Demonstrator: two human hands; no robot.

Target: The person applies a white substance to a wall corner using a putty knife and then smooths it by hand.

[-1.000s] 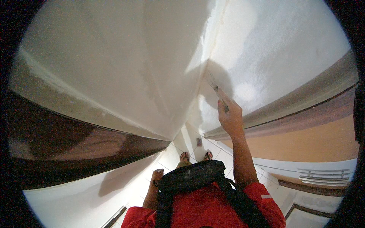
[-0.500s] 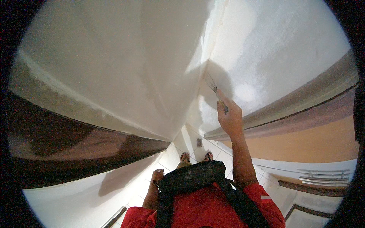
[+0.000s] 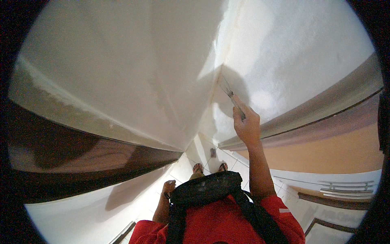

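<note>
while the right hand (image 3: 247,125) is up at the wall corner (image 3: 217,83), its fingers are pinching the handle of a slim hand tool (image 3: 232,96). tool's flared grey end points up and left, toward the corner line, over the shadowed patch of the right wall (image 3: 280,69). can't tell if the tip touches, or if it's a brush or a scraper. left hand (image 3: 169,187) is low, just beside the black bag (image 3: 205,188) worn at the front; fingers look curled in, can't tell if they hold anything. bag sits over a red shirt (image 3: 221,221). sandalled feet (image 3: 198,167) on the white tiled floor (image 3: 237,166), small dark object (image 3: 213,153) just ahead of them. left wall (image 3: 101,69) has a dark brown band (image 3: 81,150) lower down; orange panel (image 3: 325,156) below the right wall.
</note>
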